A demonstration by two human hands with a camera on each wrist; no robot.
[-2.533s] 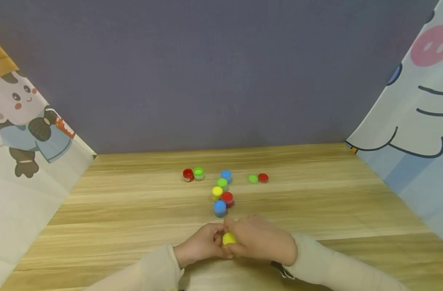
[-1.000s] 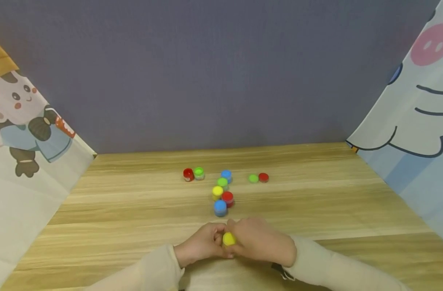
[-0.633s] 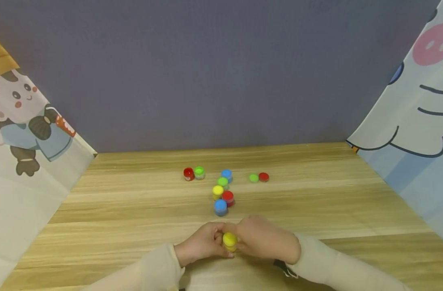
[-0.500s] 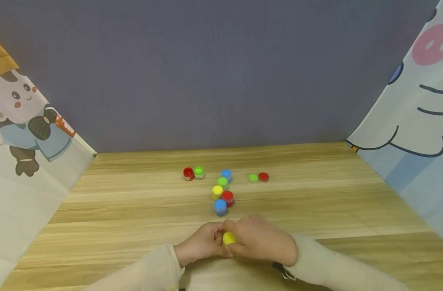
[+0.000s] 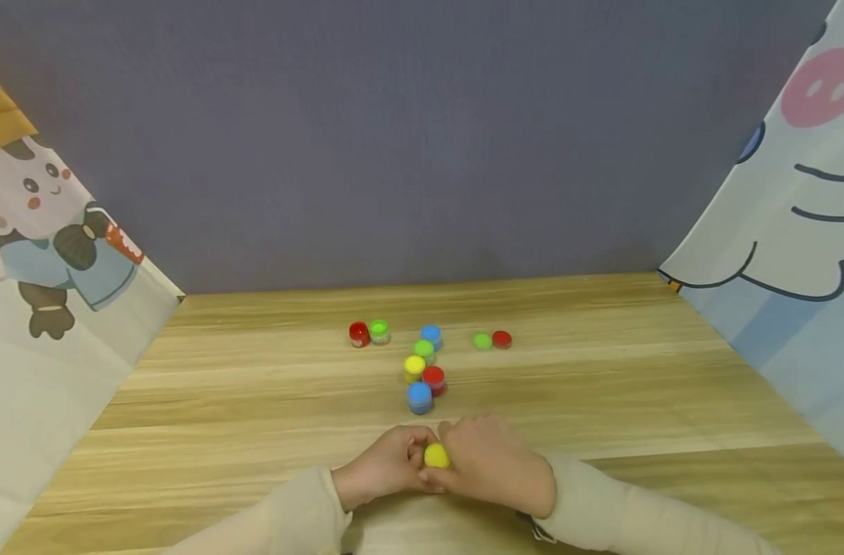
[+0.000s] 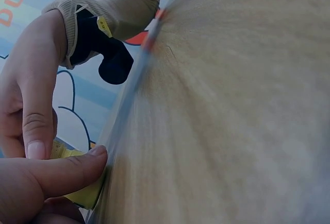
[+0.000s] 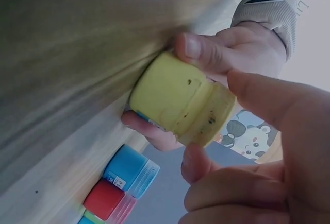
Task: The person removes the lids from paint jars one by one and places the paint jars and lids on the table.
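A small yellow jar [image 7: 165, 87] stands near the front of the table, its yellow lid [image 5: 436, 455] facing up. My left hand [image 5: 387, 462] grips the jar's body, thumb on one side and fingers on the other, as the right wrist view shows. The thumb and index finger of my right hand [image 5: 494, 466] pinch the lid from opposite sides. Whether the lid is screwed tight cannot be told. Just beyond my hands is a blue-lidded jar [image 5: 419, 398], beside a red-lidded jar [image 5: 433, 380].
Behind them are a yellow-lidded jar [image 5: 414, 368], a green-lidded jar [image 5: 425, 351] and another blue-lidded jar [image 5: 431, 337]. Lidless red [image 5: 358, 334] and green [image 5: 379, 332] jars stand back left. Loose green [image 5: 482, 341] and red [image 5: 502, 339] lids lie back right.
The right hand shifts back and forth around the yellow lid, its wrist turning slightly. The left hand and jar stay in place. The other jars and loose lids have not moved.
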